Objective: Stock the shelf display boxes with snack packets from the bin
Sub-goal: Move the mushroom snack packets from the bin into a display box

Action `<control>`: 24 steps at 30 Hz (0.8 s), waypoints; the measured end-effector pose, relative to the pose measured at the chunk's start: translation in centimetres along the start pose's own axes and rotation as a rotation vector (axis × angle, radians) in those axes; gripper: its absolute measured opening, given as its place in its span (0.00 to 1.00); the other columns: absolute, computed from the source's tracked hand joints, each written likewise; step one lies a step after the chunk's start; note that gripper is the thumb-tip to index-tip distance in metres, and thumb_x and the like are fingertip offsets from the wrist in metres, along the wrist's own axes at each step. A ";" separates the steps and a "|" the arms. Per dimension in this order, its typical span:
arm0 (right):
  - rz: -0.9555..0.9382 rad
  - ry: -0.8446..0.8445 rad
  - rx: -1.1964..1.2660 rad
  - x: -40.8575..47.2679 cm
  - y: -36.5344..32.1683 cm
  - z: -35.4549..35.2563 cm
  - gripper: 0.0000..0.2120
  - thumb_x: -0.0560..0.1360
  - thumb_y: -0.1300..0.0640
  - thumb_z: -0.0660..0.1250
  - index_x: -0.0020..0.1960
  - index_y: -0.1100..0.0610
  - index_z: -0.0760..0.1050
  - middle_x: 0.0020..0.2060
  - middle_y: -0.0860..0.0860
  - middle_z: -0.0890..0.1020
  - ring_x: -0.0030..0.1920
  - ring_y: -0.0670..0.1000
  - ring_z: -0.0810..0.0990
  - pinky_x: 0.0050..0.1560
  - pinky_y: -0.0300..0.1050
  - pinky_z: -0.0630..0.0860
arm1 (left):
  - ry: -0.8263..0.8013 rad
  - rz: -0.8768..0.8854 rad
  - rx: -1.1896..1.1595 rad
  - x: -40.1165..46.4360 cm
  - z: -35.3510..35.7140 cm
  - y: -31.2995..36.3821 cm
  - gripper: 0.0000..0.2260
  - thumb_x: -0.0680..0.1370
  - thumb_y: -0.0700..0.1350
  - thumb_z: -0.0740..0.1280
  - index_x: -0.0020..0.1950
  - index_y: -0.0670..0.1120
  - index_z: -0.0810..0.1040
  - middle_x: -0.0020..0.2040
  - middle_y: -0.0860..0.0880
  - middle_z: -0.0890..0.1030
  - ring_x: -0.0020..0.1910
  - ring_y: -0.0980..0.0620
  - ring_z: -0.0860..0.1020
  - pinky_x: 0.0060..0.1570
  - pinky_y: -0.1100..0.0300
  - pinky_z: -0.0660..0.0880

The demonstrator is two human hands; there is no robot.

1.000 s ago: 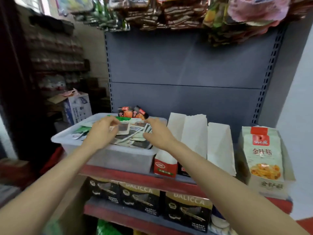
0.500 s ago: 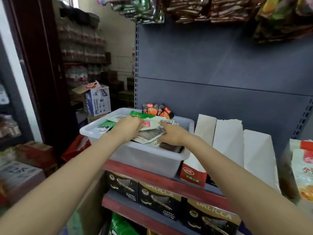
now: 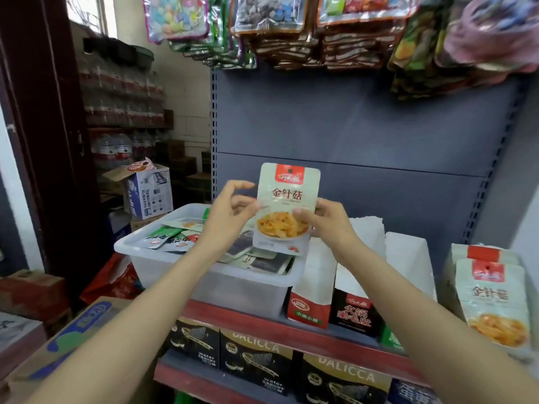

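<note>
A pale green snack packet point(image 3: 287, 205) with a red top label and a picture of orange food is held upright above the bin. My left hand point(image 3: 230, 214) pinches its left edge and my right hand point(image 3: 326, 221) grips its right edge. Below it, the clear plastic bin point(image 3: 163, 258) on the shelf holds several flat packets. To the bin's right stand three display boxes point(image 3: 358, 287) with tall white back flaps. At the far right, a display box point(image 3: 493, 304) holds matching green packets.
Black wafer boxes point(image 3: 256, 360) fill the shelf below the red shelf edge point(image 3: 291, 330). Bags of snacks point(image 3: 350, 33) hang overhead. Cardboard cartons point(image 3: 148, 191) and stacked water bottles stand at the left, with a carton point(image 3: 73, 345) near my left arm.
Both hands were down in the bin among the packets. Now they have lifted one green packet up out of it and hold it upright in front of the back panel.
</note>
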State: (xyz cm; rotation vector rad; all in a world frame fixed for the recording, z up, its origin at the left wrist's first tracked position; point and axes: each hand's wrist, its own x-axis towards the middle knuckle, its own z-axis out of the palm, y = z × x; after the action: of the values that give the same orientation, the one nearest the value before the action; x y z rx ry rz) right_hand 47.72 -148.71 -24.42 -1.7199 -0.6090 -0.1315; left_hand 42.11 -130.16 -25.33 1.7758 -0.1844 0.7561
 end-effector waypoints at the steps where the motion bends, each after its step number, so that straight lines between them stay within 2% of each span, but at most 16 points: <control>1: 0.035 0.011 0.047 -0.5 -0.2 -1.1 0.09 0.76 0.60 0.67 0.56 0.55 0.78 0.53 0.50 0.83 0.49 0.48 0.83 0.47 0.48 0.81 | -0.045 -0.006 -0.004 0.0 1.0 0.3 0.17 0.74 0.41 0.70 0.60 0.53 0.70 0.44 0.51 0.82 0.45 0.54 0.81 0.51 0.55 0.77; 4: 0.057 0.056 0.081 -2.4 -0.2 -4.4 0.12 0.75 0.61 0.68 0.57 0.53 0.76 0.52 0.49 0.83 0.49 0.48 0.83 0.45 0.49 0.82 | -0.201 -0.046 -0.010 -0.6 4.5 1.2 0.28 0.73 0.36 0.71 0.67 0.56 0.66 0.46 0.48 0.81 0.44 0.49 0.81 0.45 0.52 0.79; 6: 0.040 0.125 0.011 -4.0 0.0 -6.9 0.16 0.74 0.63 0.69 0.59 0.51 0.72 0.53 0.47 0.82 0.50 0.47 0.82 0.42 0.46 0.82 | -0.287 -0.054 0.021 -1.2 7.1 2.0 0.32 0.72 0.36 0.71 0.69 0.59 0.63 0.47 0.47 0.80 0.45 0.48 0.82 0.45 0.53 0.80; 10: 0.017 0.240 -0.024 -7.2 0.9 -12.6 0.26 0.72 0.66 0.70 0.65 0.50 0.67 0.51 0.50 0.83 0.50 0.47 0.82 0.40 0.43 0.81 | -0.398 -0.046 -0.032 -2.7 13.1 4.0 0.34 0.73 0.36 0.71 0.71 0.58 0.60 0.49 0.46 0.78 0.46 0.50 0.81 0.40 0.56 0.80; 13: -0.013 0.325 -0.074 -9.5 1.3 -16.9 0.27 0.71 0.69 0.70 0.64 0.49 0.66 0.46 0.49 0.83 0.45 0.46 0.83 0.40 0.44 0.82 | -0.459 -0.045 -0.058 -3.7 18.3 5.5 0.34 0.73 0.35 0.71 0.71 0.58 0.59 0.51 0.46 0.77 0.47 0.50 0.81 0.40 0.55 0.81; 16: -0.014 0.398 -0.109 -11.0 1.6 -20.7 0.26 0.71 0.69 0.70 0.61 0.49 0.66 0.46 0.52 0.83 0.46 0.51 0.83 0.41 0.49 0.81 | -0.468 -0.058 -0.057 -4.5 22.9 6.7 0.31 0.74 0.36 0.70 0.70 0.54 0.61 0.51 0.46 0.77 0.47 0.47 0.81 0.41 0.50 0.81; 18: -0.011 0.433 -0.153 -11.7 2.0 -22.9 0.25 0.71 0.69 0.70 0.60 0.50 0.65 0.47 0.53 0.83 0.46 0.50 0.83 0.41 0.46 0.81 | -0.469 -0.041 -0.043 -5.0 25.3 7.5 0.24 0.75 0.37 0.69 0.66 0.51 0.64 0.48 0.47 0.77 0.47 0.49 0.80 0.40 0.51 0.82; 20: -0.001 0.449 -0.207 -12.4 2.6 -24.5 0.23 0.71 0.66 0.70 0.59 0.50 0.65 0.47 0.50 0.82 0.45 0.47 0.82 0.42 0.44 0.80 | -0.467 0.000 0.006 -5.4 27.2 7.9 0.19 0.76 0.40 0.68 0.62 0.49 0.65 0.44 0.49 0.78 0.44 0.51 0.80 0.37 0.55 0.81; 22: 0.021 0.448 -0.269 -12.9 3.3 -25.7 0.22 0.72 0.64 0.70 0.58 0.50 0.64 0.46 0.46 0.80 0.44 0.43 0.81 0.43 0.42 0.79 | -0.449 0.059 0.116 -5.7 28.5 8.0 0.16 0.76 0.44 0.68 0.59 0.50 0.65 0.41 0.50 0.79 0.41 0.53 0.80 0.36 0.55 0.80; 24: 0.033 0.436 -0.320 -13.2 4.0 -26.6 0.22 0.72 0.63 0.71 0.59 0.52 0.63 0.47 0.47 0.79 0.44 0.44 0.80 0.41 0.38 0.78 | -0.426 0.115 0.268 -5.9 29.3 8.0 0.15 0.76 0.46 0.69 0.57 0.51 0.65 0.39 0.52 0.80 0.39 0.54 0.79 0.37 0.54 0.77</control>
State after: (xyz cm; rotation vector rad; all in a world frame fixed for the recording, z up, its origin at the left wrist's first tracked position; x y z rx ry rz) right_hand 44.54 -178.40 -26.71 -1.9264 -0.2425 -0.5909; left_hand 45.30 -160.94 -26.74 2.1850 -0.4908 0.4894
